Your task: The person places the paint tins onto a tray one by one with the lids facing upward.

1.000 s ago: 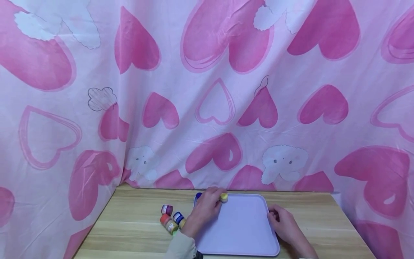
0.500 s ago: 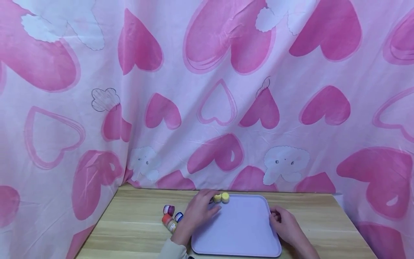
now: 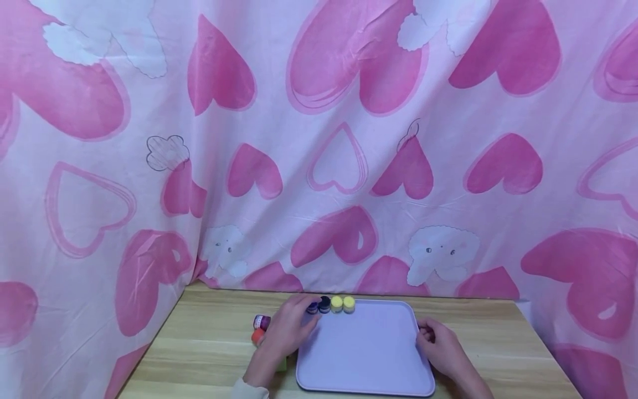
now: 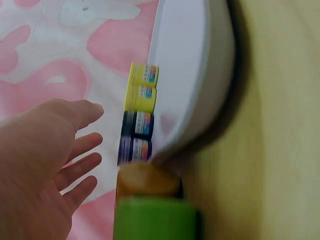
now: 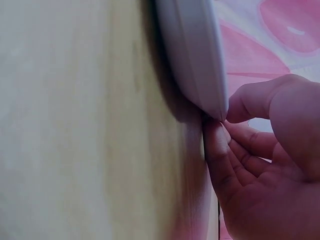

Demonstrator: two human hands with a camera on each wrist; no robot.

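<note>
A row of small paint jars stands along the tray's far edge: a purple jar [image 3: 312,307], a black jar [image 3: 324,304] and two yellow jars [image 3: 343,304]. My left hand [image 3: 286,330] is just left of the row, fingers spread and holding nothing; the left wrist view shows thumb and fingers apart beside the jars. My right hand [image 3: 438,343] grips the right edge of the lilac tray [image 3: 366,354], thumb at the rim [image 5: 220,90] and a fingertip under it.
Left of the tray, a maroon jar [image 3: 261,322] and an orange-capped jar [image 3: 257,336] lie on the wooden table [image 3: 199,354], partly behind the left hand. A green jar [image 4: 155,220] is close in the left wrist view. A heart-patterned curtain [image 3: 329,233] hangs behind.
My left hand has let go of the yellow jar and drawn back to the left, uncovering the other yellow, black and purple jars. My right hand stays on the tray edge.
</note>
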